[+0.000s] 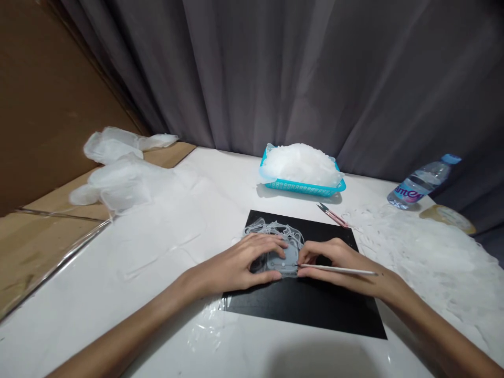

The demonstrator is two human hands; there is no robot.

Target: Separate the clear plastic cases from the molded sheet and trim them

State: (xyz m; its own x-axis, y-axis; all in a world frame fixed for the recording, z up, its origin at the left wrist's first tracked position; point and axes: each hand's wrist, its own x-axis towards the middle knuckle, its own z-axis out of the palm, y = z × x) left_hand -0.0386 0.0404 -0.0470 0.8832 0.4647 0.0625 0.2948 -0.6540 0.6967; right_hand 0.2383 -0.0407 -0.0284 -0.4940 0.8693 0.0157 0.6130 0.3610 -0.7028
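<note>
On a black mat (334, 310) lies a flat, translucent, rounded piece (290, 254) with small holes or dots, ringed by curly clear plastic strips (271, 227). My left hand (252, 260) rests over its left side, thumb and fingers spread and touching it. My right hand (338, 260) pinches a thin white stick-like tool (338, 270) at the piece's right edge. The tool's dark end points left onto the piece, and its pale end reaches back past the wrist. Part of the piece is hidden under my fingers.
Behind the mat stands a blue basket (303, 187) heaped with white translucent pieces. Small snips (333, 215) lie at the mat's upper right edge. A water bottle (423, 184) and a pile of clear scraps (437, 262) are on the right; translucent pieces (122, 184) and cardboard (51, 252) are left.
</note>
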